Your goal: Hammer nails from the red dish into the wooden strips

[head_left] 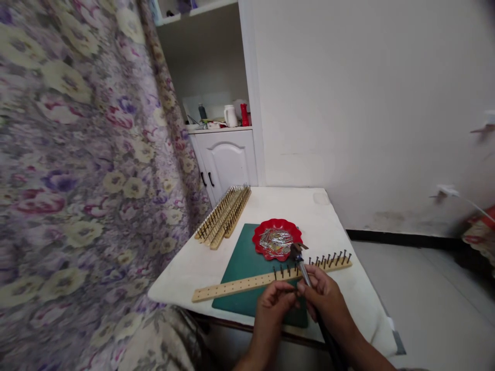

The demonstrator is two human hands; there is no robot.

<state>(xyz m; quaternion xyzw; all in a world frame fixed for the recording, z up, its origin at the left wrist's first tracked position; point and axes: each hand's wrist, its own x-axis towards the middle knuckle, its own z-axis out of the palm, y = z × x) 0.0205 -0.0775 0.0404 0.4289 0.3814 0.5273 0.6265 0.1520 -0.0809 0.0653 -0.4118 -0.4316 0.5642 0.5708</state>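
Note:
In my right hand is a hammer with a metal shaft and a black grip, its head pointing away from me. My left hand is closed in a pinch close to the right fingertips; whatever it pinches is too small to make out. Just beyond both hands lies a long wooden strip with rows of small holes. Dark screws or nails stand upright along its middle and right part, while the left end shows bare holes. Behind the hammer head, a red scalloped dish holds many loose silvery nails.
A green mat lies under the strip and dish on a white-covered table. Several wooden strips full of upright nails sit at the far left. A floral curtain hangs left; a white cabinet stands behind.

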